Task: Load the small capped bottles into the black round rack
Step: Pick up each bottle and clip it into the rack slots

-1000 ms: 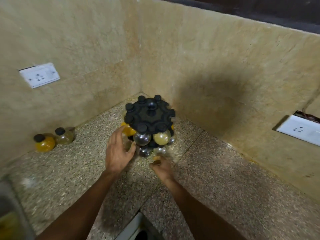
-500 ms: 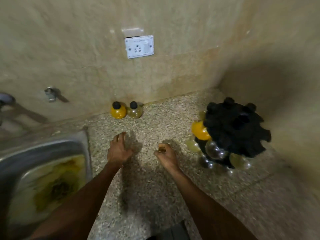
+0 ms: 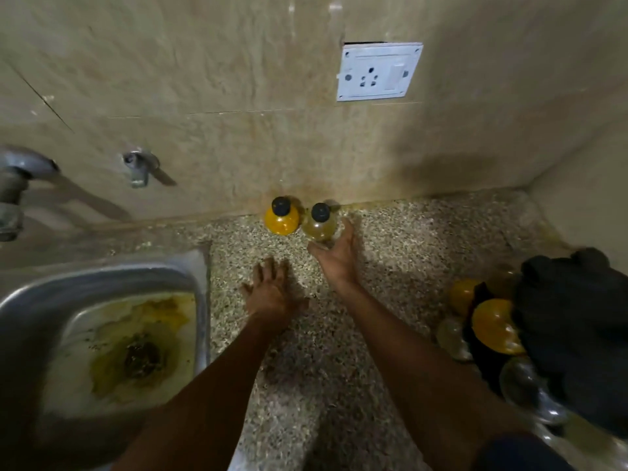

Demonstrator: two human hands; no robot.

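Observation:
Two small round bottles with black caps stand against the wall: an orange bottle (image 3: 281, 219) and, touching it on the right, a pale yellow bottle (image 3: 318, 225). My right hand (image 3: 336, 254) cups the pale bottle from the front, thumb on its left and fingers curled round its right side; the bottle still stands on the counter. My left hand (image 3: 272, 294) lies flat on the counter, fingers spread, holding nothing. The black round rack (image 3: 574, 331) stands at the far right, blurred, with several round bottles hanging in its slots, among them an orange one (image 3: 494, 326).
A steel sink (image 3: 190, 283) with a stained basin fills the lower left, with a tap (image 3: 17, 175) and a wall valve (image 3: 139, 166) above it. A white socket (image 3: 379, 71) sits on the wall. The speckled counter (image 3: 407, 239) meets walls at the back and right.
The view swung left from the rack to the two bottles. My right hand reached forward and closed around the pale bottle. My left hand left the rack and settled flat on the counter.

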